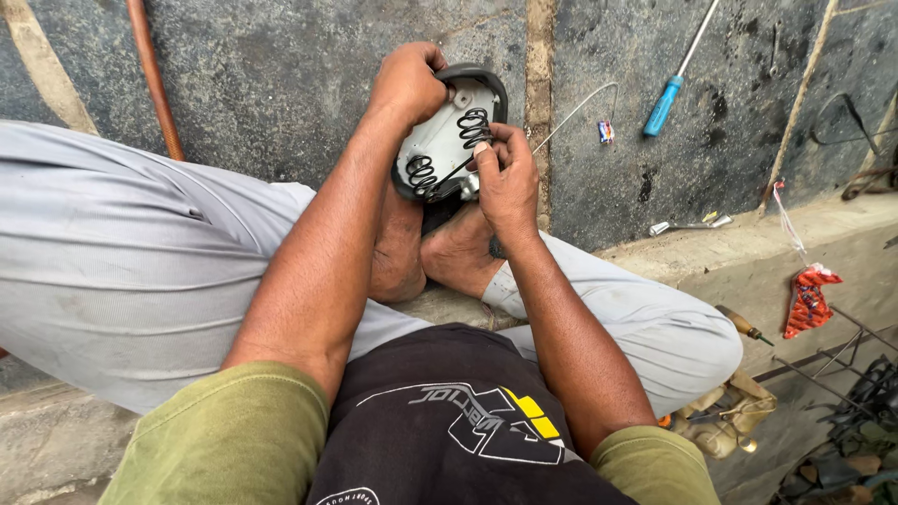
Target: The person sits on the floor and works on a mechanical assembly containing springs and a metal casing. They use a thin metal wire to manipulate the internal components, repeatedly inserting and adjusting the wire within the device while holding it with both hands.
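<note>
Seated on a dark stone floor (281, 75) with my knees spread and my bare feet pressed sole to sole, I work on a light grey plastic appliance base with a black rim and coiled metal heating wire (449, 136), which stands tilted on its edge just above my toes. A copper-coloured pipe (154, 79) runs across the floor beyond my left knee. My left arm reaches forward, nearly straight, and my left hand (407, 84) is closed over the top left edge of the base, fingers curled over the rim and out of sight behind it. My right arm comes in bent at the elbow; my right hand (507, 178) is narrowed to a pinch, fingertips (482, 148) pressed against the coiled wire on the base's right side. Whether anything small sits between those fingertips I cannot tell. Farther right, well apart from my hands, a blue-handled screwdriver (669, 98) lies on the floor, and a red crumpled wrapper (809, 299) rests on the concrete ledge (730, 262).
</note>
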